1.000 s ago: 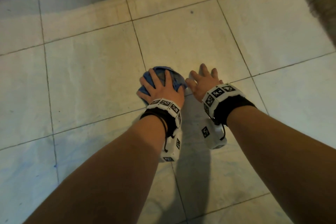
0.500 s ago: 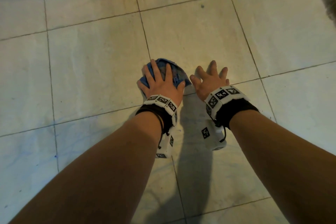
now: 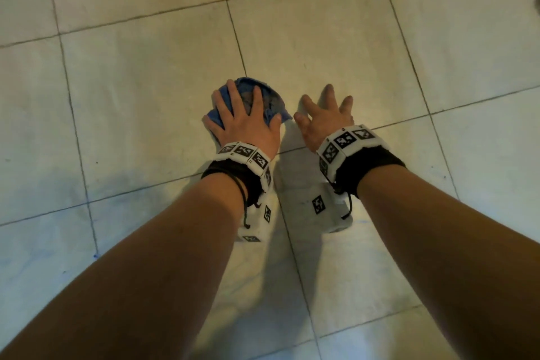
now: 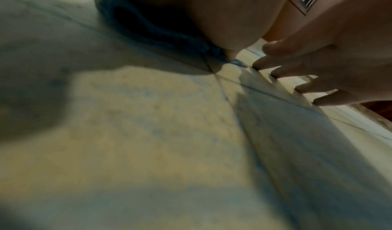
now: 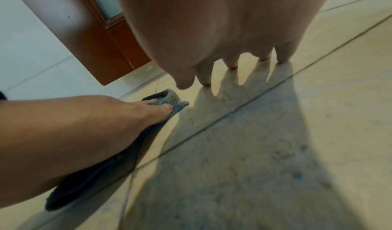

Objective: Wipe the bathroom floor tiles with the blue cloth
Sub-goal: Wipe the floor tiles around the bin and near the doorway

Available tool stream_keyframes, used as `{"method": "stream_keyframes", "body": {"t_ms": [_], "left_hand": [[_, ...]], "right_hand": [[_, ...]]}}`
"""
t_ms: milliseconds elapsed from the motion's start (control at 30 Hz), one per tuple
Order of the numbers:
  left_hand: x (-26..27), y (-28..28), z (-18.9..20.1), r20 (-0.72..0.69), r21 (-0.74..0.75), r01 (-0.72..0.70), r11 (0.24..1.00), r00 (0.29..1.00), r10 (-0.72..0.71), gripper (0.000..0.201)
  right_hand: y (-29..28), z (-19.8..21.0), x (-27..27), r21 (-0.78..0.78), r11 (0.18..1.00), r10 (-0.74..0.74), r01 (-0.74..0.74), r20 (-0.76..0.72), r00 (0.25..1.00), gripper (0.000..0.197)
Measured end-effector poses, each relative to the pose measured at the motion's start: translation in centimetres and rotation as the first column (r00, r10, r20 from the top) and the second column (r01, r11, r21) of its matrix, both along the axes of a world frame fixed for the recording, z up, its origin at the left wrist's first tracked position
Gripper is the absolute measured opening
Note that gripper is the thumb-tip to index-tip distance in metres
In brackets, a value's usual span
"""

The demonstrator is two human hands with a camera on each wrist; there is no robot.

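The left hand (image 3: 248, 123) is pressing flat on the bunched blue cloth (image 3: 271, 99), its fingers spread and straight over the top of the fabric rather than curled round it. The cloth is lying on the pale floor tiles (image 3: 321, 47), right beside a grout line, with its folds poking out past the fingertips and at the thumb side. The right hand (image 3: 324, 117) is resting just beside the cloth, apart from it, with its fingers (image 5: 204, 76) splayed, fingertips down on the tile and the palm raised, holding nothing. In the right wrist view the cloth is showing as a dark grey-blue roll under the left palm, one corner sticking out toward the right thumb. Both wrists are wearing white bands (image 3: 244, 153) printed with black square markers over black straps. A reddish-brown wooden door (image 5: 84, 37) is standing at the far edge of the floor, against a white wall.
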State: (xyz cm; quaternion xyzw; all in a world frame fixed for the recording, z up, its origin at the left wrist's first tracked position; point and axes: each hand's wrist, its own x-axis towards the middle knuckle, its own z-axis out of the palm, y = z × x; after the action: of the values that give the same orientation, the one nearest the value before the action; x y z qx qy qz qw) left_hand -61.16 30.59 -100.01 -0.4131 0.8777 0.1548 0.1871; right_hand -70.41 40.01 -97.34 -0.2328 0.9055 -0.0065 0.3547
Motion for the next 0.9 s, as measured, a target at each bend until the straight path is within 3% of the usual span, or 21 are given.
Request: {"method": "stream_keyframes", "body": {"t_ms": [200,367,633,900], "left_hand": [[0.1,-0.5,0.3,-0.01,0.036,0.045,0.998,0.999,-0.045,0.066],[1.0,-1.3,0.2,-0.017,0.034,0.08,0.996,0.997,-0.079,0.066],[5.2,-3.2,0.5,0.044,0.031,-0.164,0.986,0.986,0.163,0.065],[9.2,0.7,0.4,0.127,0.033,-0.29,0.956,0.95,0.284,0.066]], "right_hand": [[-0.3,-1.1,1.0,0.056,0.998,-0.043,0.043,0.015,0.999,0.054],[-2.4,0.1,2.0,0.009,0.995,-0.095,0.095,-0.004,0.995,0.048],[-7.5,0.0,3.6,-0.067,0.986,0.152,-0.152,-0.003,0.988,0.045],[-4.6,-1.0,4.9,-0.113,0.935,0.335,-0.336,-0.033,0.942,0.053]]}}
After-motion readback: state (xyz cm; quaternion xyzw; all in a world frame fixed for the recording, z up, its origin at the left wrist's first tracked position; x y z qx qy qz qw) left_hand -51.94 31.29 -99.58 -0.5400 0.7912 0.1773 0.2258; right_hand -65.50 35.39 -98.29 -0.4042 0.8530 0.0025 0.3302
